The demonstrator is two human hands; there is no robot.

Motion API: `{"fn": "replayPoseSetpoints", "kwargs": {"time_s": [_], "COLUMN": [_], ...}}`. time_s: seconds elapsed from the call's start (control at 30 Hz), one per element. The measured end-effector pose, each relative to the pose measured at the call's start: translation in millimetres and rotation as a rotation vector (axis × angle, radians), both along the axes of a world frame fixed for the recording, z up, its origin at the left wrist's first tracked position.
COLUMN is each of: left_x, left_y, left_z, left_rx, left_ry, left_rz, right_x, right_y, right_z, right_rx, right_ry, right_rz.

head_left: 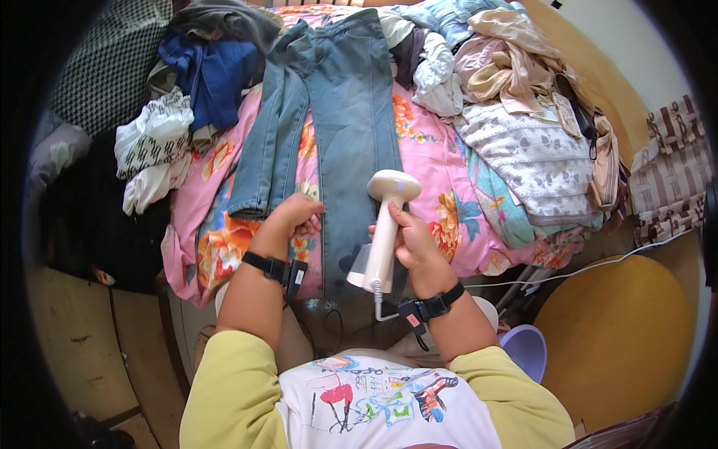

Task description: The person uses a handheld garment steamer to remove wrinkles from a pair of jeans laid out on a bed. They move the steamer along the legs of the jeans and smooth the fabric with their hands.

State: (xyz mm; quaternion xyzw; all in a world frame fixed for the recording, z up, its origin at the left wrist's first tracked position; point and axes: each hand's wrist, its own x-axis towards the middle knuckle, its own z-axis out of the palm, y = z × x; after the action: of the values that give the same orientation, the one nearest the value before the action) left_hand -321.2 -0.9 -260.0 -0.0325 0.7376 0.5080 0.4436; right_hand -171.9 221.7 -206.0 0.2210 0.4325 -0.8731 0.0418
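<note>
"2 bare hands show; what does each one have?"

"the right hand [410, 239] has its fingers wrapped around the slim handle of a cream steamer [384, 243], thumb up near the round head. the left hand [303, 213] has its fingers curled beside the jeans [355, 142]; whether they pinch the denim, i cannot tell."

"where do those 2 things sit?"

"the jeans lie on a pink floral sheet [434, 165], waist at the far end, legs toward the person. the steamer is over the lower part of the leg on the right; whether it touches the cloth is not clear."

"how would they handle?"

"the steamer looks fairly light, hard and smooth, and its see-through tank [360, 266] may be brittle, so the handle is the place to hold, away from the head and the cord [379, 305]. the denim should be thick but pliable, a bit weighty, neither slippery nor fragile; waistband or side seams would give good hold."

"any brands or writing?"

"none that can be made out on either. 1 white garment [153, 135] carries dark letter-like marks, the shirt [389, 396] has colourful drawings, and 1 small pinkish label [412, 320] by the right wrist strap [441, 303] is too small to read."
</note>
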Motion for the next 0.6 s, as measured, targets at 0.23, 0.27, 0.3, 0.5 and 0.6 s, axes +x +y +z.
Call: {"fn": "replayPoseSetpoints", "kwargs": {"time_s": [0.23,0.27,0.3,0.5,0.6], "left_x": [11,11,12,16,16], "left_y": [1,1,2,5,5], "left_z": [15,15,16,20,16], "left_rx": [0.059,0.025,0.023,0.018,0.042], "left_ry": [0.024,0.033,0.051,0.052,0.072], "left_rz": [0.057,0.034,0.045,0.064,0.08], "right_x": [51,57,63,91,101], "right_y": [16,17,18,19,14], "right_z": [10,10,11,13,14], "right_rx": [0.069,0.088,0.107,0.178,0.175], "right_ry": [-0.105,-0.092,-0.076,-0.099,-0.119], "right_rz": [0.058,0.074,0.088,0.133,0.124]}}
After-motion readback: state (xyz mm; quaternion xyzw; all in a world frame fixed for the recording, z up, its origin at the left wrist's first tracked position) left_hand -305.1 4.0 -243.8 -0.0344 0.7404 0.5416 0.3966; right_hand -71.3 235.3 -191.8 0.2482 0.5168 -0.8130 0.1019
